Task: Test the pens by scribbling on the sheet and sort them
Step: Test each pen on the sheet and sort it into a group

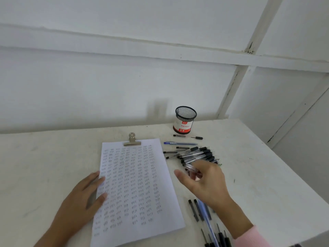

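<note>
The fingers [195, 175] of the right hand [206, 184] are curled in over the near end of the pile [197, 154], and they seem to close on a clear pen [190, 168] with a black cap; the frame is blurred there, so the grip is not sharp; the thumb sticks out to the left, free of the pen. The pen slants up and left out of the fingers, its cap just beside the lowest pens of the pile. The left hand [83, 195] lies flat, fingers straight and together, their tips pressing on the left edge of the sheet [135, 184]; it holds nothing.

The sheet lies on the table [267, 175] between the two hands, covered in rows of small scribbles; a metal clip [132, 139] bites its top edge. The pile lies right of the sheet's upper part, clear barrels and black caps fanned together; a blue pen [179, 143] lies apart just beyond it, and farther back a lone pen [187, 136], dark and thin, lies near the cup [185, 120]. The cup is black mesh with a red and white label, upright by the wall [106, 77]. The near pens [204, 213], black and blue, lie under the right wrist, right of the sheet's lower corner; a pink sleeve [252, 237] covers the forearm.
</note>
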